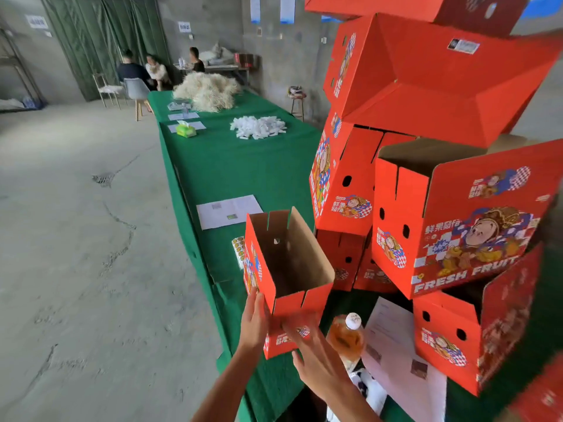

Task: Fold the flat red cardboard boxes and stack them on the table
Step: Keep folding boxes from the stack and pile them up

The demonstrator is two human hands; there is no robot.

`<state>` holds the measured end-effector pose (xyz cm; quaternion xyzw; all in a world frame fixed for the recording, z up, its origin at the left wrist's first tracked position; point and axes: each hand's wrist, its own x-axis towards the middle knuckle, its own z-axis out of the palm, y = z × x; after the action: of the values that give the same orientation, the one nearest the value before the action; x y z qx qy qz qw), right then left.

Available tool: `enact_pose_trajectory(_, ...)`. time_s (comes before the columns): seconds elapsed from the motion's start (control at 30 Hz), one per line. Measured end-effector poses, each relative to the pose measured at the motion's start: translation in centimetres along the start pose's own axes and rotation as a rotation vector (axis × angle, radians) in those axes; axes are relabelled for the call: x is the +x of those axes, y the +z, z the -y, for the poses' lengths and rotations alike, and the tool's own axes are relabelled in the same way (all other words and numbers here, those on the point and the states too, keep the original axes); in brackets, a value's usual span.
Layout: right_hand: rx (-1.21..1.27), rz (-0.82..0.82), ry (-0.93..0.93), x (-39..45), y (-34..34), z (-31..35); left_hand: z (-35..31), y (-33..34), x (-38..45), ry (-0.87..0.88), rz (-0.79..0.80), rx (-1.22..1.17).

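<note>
Lower centre of frame: folded red box [286, 269], open top up, brown inside showing, held at the near end of the green-clothed counter [243, 166]. Left hand [254, 322] lies flat against the box's left wall nr the bottom corner, fingers straight, pointing up. Right hand [316, 357] reaches to the box's near face w/ fingers spread and extended; fingertips blurred, so contact w/ the cardboard cannot be told for sure. Neither hand curls round anything. Right half of frame: stack of folded red boxes [451, 214], piled at uneven angles, rising to the top edge; the held box sits just left of its base. Lower right: bottle [347, 336] w/ white cap, just right of the right hand, beside white papers [393, 339]. Upper centre: straw pile [207, 89], white slips [259, 126], green tissue pack [185, 129] on the counter.
</note>
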<state>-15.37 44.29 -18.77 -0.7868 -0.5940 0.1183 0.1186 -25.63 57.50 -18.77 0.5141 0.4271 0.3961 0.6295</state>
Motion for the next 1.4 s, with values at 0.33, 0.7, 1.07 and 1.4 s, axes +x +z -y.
enact_pose_trajectory(0.33, 0.149, -0.312, 0.041, -6.3, -9.8, 1.3, -10.4, 4.2, -8.2, 0.879, 0.006, 0.342)
enact_pose_trajectory(0.7, 0.131, -0.764, 0.623, -30.3, -13.4, -14.0, -3.9, 23.7, -22.4, 0.838, 0.672, 0.345)
enact_pose_trajectory(1.07, 0.156, -0.290, 1.222, -48.8, -4.6, -28.6, 13.1, 38.0, -30.4, 0.708, 1.228, 1.267)
enact_pose_trajectory(1.4, 0.040, -0.049, 1.183, -50.1, -0.6, -32.7, 14.4, 42.1, -29.4, 0.878, 1.463, 1.650)
